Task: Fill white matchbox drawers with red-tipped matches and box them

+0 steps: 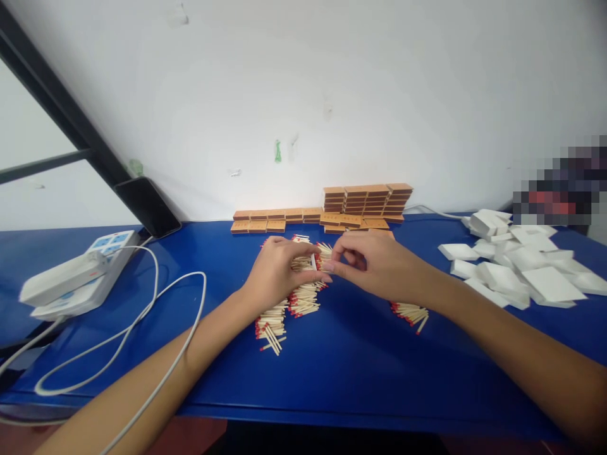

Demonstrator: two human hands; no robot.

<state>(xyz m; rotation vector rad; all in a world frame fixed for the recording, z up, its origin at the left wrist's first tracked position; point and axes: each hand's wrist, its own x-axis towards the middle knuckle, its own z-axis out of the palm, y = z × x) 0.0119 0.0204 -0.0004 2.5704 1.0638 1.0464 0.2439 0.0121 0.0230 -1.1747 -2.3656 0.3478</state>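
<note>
Between the thumb and fingers of my left hand (pixel 274 268) is a small white matchbox tray (pixel 313 261) with matchsticks in it. My right hand (pixel 374 262) is closed in a pinch at the tray's right end; its fingertips hide what they grip. Loose red-tipped matches (pixel 303 299) lie in a heap under and in front of the hands. Another bunch of matches (pixel 271 328) is nearer the front, and a smaller pile of matches (pixel 410 314) shows below my right wrist.
Stacked orange matchboxes (pixel 365 199) and a low row of matchboxes (pixel 265 218) line the wall. White empty trays (pixel 509 259) are heaped on the right of the blue table (pixel 351 373). At left are a power strip (pixel 114 243), a white cable (pixel 205 297) and a dark tablet-like object (pixel 148 205).
</note>
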